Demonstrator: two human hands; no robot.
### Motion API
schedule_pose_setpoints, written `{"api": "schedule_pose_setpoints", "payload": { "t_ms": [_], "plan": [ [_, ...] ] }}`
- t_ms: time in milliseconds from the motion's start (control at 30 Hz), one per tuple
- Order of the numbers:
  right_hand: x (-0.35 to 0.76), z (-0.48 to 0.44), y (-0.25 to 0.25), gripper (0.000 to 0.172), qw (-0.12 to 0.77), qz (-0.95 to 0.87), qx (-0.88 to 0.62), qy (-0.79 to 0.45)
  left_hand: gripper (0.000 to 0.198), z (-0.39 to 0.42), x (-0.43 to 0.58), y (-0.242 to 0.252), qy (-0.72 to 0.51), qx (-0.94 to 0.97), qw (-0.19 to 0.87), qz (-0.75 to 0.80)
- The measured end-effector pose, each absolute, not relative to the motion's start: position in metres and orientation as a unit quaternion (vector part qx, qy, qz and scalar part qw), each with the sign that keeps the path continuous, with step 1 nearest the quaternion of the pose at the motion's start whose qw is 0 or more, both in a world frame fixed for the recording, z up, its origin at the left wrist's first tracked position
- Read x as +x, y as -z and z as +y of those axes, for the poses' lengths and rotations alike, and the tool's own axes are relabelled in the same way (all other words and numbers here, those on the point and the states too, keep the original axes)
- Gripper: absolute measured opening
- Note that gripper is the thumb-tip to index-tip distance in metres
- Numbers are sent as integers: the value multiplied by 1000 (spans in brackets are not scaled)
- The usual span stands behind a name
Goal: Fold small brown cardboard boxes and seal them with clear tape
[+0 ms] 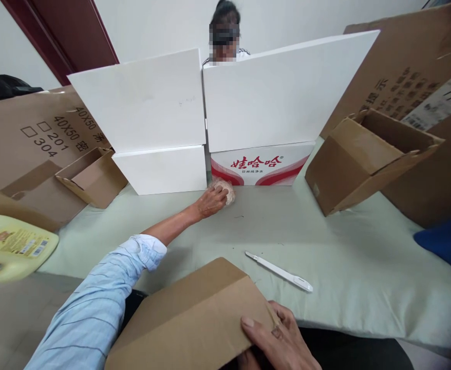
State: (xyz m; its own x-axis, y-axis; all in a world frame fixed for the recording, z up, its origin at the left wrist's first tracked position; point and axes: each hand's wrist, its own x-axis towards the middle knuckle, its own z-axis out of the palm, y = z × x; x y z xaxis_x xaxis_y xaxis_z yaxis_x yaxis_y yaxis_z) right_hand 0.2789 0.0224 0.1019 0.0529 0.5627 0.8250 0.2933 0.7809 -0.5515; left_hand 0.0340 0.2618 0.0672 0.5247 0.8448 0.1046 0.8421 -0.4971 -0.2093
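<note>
My left hand, in a rolled-up light blue sleeve, stretches out to the foot of the white panels. Its fingers are closed on a round, whitish, see-through roll, which looks like clear tape; the fingers partly cover it. Close to me, my right hand grips the right edge of a brown cardboard box, thumb on the upper face and other fingers around the edge. The box lies tilted at the table's front edge, and its lower end runs out of view. Just beyond it on the cloth rests a white utility knife.
White panels stand across the table, one lower piece with red print. Open cardboard boxes flank them, with large cartons behind. A yellow jug is at left, a blue object at right. A person is behind the panels.
</note>
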Motion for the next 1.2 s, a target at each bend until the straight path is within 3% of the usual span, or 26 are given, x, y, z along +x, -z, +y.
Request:
{"api": "schedule_pose_setpoints", "payload": {
  "t_ms": [133, 267, 500, 700, 933, 1200],
  "plan": [
    [274, 23, -104, 38, 682, -667, -286, -96, 40, 247, 38, -61, 7, -861, 115, -496],
    [288, 20, -111, 37, 613, -735, -266, -117, 40, 236, 37, -64, 40, -856, 100, -506],
    [294, 13, -114, 34, 588, -760, -245, -130, 52, 212, 10, -124, 180, -818, 77, -541],
    [287, 22, -117, 28, 587, -761, -246, -124, 19, 67, -16, -197, 434, -777, -25, -456],
    [269, 36, -122, 19, 566, -770, -270, -119, 22, -104, 8, -227, 389, -790, -114, -459],
    [252, 40, -125, 27, 534, -783, -283, -147, 48, -129, 13, -195, 297, -761, -56, -573]
  ]
}}
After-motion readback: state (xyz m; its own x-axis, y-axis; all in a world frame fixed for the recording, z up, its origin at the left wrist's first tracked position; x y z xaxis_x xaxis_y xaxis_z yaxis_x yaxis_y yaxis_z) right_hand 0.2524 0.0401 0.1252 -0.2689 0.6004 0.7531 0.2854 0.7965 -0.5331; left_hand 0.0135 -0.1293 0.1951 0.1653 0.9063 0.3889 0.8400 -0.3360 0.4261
